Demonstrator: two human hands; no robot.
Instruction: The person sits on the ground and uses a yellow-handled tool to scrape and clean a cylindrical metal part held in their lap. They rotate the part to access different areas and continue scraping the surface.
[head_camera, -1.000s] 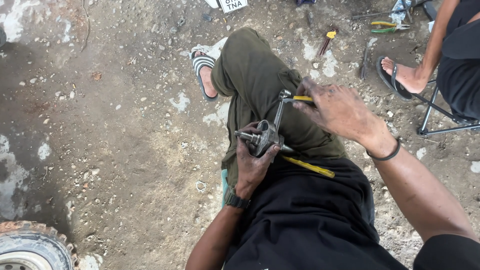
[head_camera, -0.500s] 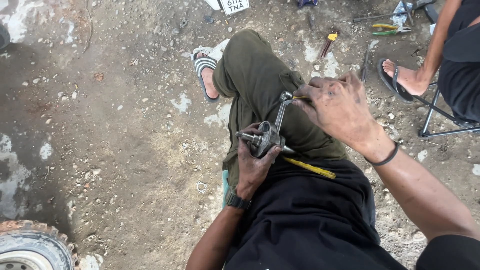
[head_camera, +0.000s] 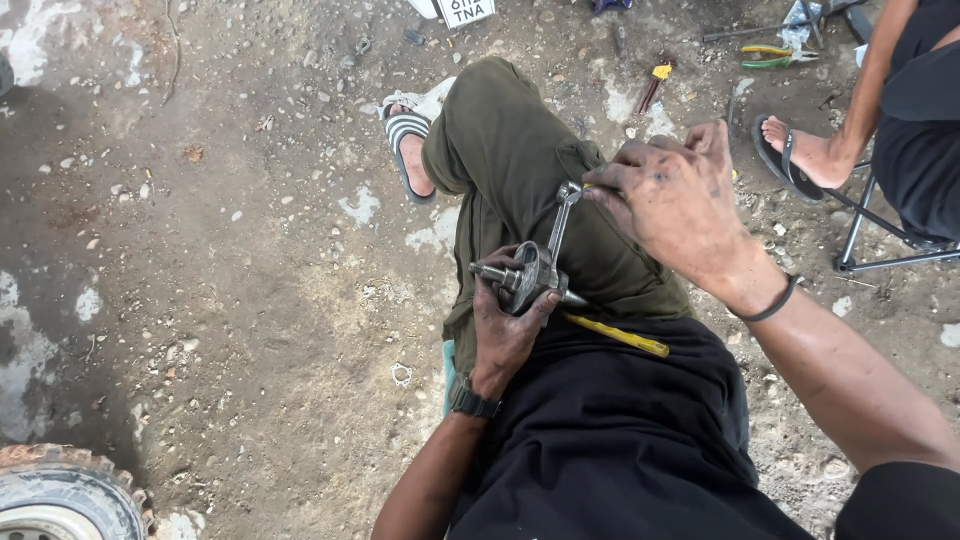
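From the head camera, the left hand (head_camera: 505, 325) clamps a crankshaft (head_camera: 530, 278) on the olive-trousered thigh (head_camera: 520, 150) while the right hand (head_camera: 675, 200) pinches its connecting rod (head_camera: 560, 218) tip — heavy, stiff, probably oily steel, best gripped around the webs.

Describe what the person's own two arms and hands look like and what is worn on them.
Both forearms are bare, with no gloves. The left hand is smeared with dark grease, and a dark wristwatch sits on its wrist. The right hand is also grimy, with a thin black band round the wrist. A black sleeve shows at the right upper arm.
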